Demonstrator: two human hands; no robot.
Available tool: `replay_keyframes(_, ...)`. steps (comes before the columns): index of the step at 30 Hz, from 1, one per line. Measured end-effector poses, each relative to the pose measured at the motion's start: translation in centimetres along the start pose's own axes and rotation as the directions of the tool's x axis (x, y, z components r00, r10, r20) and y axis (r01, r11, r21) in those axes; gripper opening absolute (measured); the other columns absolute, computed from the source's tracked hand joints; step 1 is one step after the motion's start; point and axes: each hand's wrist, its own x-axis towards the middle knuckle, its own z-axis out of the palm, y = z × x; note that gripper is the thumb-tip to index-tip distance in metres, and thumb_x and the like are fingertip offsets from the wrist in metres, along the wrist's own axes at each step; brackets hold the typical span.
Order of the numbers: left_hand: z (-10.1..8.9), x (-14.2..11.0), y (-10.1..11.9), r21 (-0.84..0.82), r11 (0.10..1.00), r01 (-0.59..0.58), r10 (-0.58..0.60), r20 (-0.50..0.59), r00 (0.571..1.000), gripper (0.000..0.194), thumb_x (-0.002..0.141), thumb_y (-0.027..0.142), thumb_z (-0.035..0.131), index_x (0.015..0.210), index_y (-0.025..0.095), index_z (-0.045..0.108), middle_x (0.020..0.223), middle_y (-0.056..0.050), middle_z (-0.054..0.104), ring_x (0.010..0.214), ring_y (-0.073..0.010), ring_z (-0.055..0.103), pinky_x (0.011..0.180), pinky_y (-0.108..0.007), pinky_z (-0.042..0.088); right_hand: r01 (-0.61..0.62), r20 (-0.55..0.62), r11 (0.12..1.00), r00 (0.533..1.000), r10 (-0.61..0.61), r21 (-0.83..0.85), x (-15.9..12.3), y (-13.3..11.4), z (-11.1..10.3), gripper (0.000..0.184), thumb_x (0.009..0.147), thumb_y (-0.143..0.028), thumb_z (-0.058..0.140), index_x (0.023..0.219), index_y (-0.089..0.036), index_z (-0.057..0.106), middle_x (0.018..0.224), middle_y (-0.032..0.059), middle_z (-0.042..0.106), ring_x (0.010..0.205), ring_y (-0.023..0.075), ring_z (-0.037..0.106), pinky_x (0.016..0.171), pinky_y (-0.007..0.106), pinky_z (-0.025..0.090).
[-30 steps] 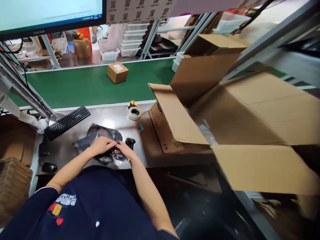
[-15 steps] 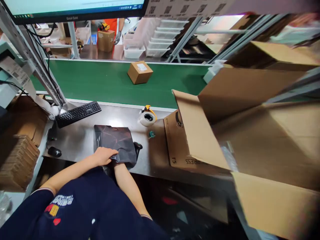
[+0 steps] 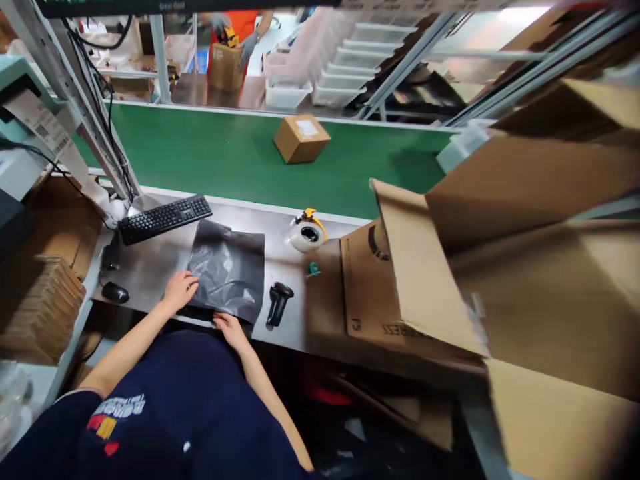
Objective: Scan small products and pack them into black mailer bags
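You seem to be straightening the black bag (image 3: 227, 267) on the tabletop (image 3: 150, 275), left hand (image 3: 180, 291) at its left edge, right hand (image 3: 231, 328) at its near edge, whether either grip is closed I cannot tell, and next probably calls for steady hold.

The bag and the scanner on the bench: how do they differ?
Size: the bag covers far more of the bench than the scanner.
Shape: the bag is thin and creased; the scanner is rigid, with a head and handle.
Contact: the left hand and right hand are at the bag's edges; neither touches the scanner.
Both are dark.
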Motion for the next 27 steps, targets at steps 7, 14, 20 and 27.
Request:
replay_keyframes(7,4.0,5.6,-0.8,0.088,0.989,-0.120,0.108,0.125,0.986,0.061,0.104,0.036,0.055,0.162,0.019,0.047,0.176,-0.015,0.030,0.165,-0.0364,0.022,0.133,-0.058,0.023,-0.013,-0.356,0.950,0.929,-0.104,-0.312,2.1,3.6,-3.7,0.054,0.099,-0.045,0.046,0.142,-0.017,0.063,0.159,0.0193,0.054,0.154,0.0342,0.041,0.131,0.062,0.027)
replay_keyframes(14,5.3,4.6,-4.4,0.147,0.980,-0.133,0.096,0.236,0.967,0.070,0.106,0.040,0.048,0.169,0.014,0.033,0.178,-0.018,0.021,0.166,-0.0366,0.019,0.134,-0.059,0.019,0.019,-0.165,0.700,0.967,-0.195,-0.714,8.3,4.0,-2.1,0.066,0.100,-0.038,0.051,0.158,-0.007,0.044,0.172,0.0263,0.032,0.162,0.0384,0.025,0.130,0.069,0.016)
replay_keyframes(20,3.0,0.7,-8.0,0.140,0.978,-0.154,0.128,0.175,0.976,0.056,0.106,0.027,0.041,0.161,0.015,0.049,0.172,-0.016,0.039,0.160,-0.0300,0.034,0.132,-0.049,0.028,0.296,0.101,0.658,0.943,-0.318,-0.692,3.8,4.5,2.1,0.041,0.105,-0.026,0.044,0.136,-0.014,0.068,0.142,0.0209,0.067,0.133,0.0310,0.058,0.114,0.047,0.045)
replay_keyframes(27,2.8,1.2,-10.3,0.174,0.946,-0.275,0.201,0.353,0.914,0.058,0.107,0.033,0.045,0.163,0.019,0.044,0.176,-0.013,0.031,0.165,-0.0317,0.024,0.134,-0.060,0.011,0.328,0.227,0.683,0.945,-0.237,-0.653,7.0,2.0,13.7,0.031,0.106,-0.027,0.052,0.127,-0.018,0.073,0.120,0.0132,0.073,0.113,0.0253,0.061,0.098,0.036,0.045)
